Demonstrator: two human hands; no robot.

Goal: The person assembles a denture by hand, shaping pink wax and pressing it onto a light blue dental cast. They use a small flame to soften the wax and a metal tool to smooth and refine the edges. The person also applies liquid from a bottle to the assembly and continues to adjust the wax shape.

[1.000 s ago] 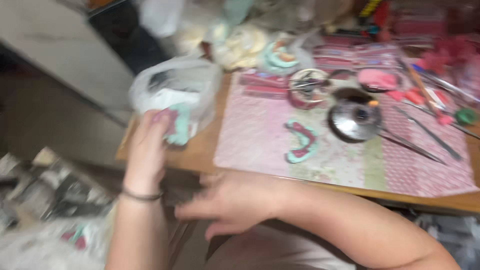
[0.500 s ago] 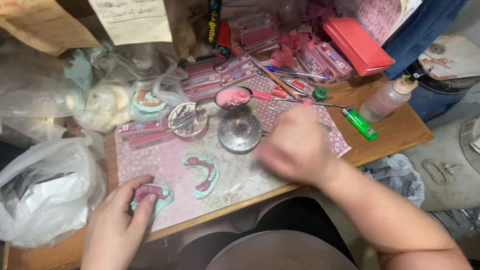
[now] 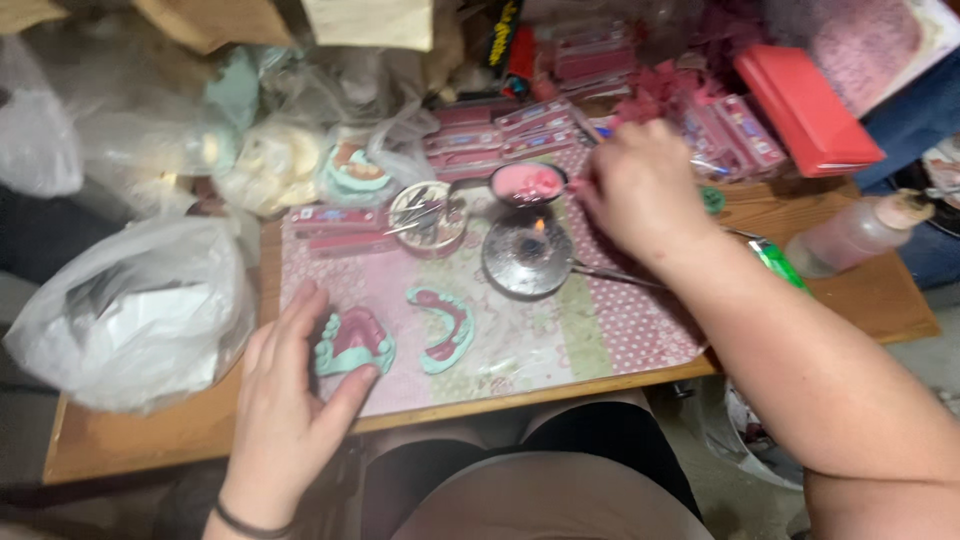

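From my remote seat I take the pink patterned mat [image 3: 560, 330] as my landmark. At its near left corner my left hand [image 3: 290, 390] cups a mint-green plaster dental model [image 3: 352, 342] with a glossy pink wax arch on top, fingers loosely curled around it, thumb underneath, resting on the mat. Just beside it, toward the mat's middle, lies a second horseshoe-shaped denture base [image 3: 442, 325], pink inside, mint at the rim. Further in on the mat stands a round shiny metal burner [image 3: 528, 255] with a small orange flame, and behind that a little bowl of pink wax [image 3: 528, 184]. My right hand [image 3: 640, 190] is over the mat's far edge, fingers pinched together; I cannot tell what they grip, as it is blurred. Left of the mat slumps a crinkled translucent plastic bag [image 3: 130, 310].
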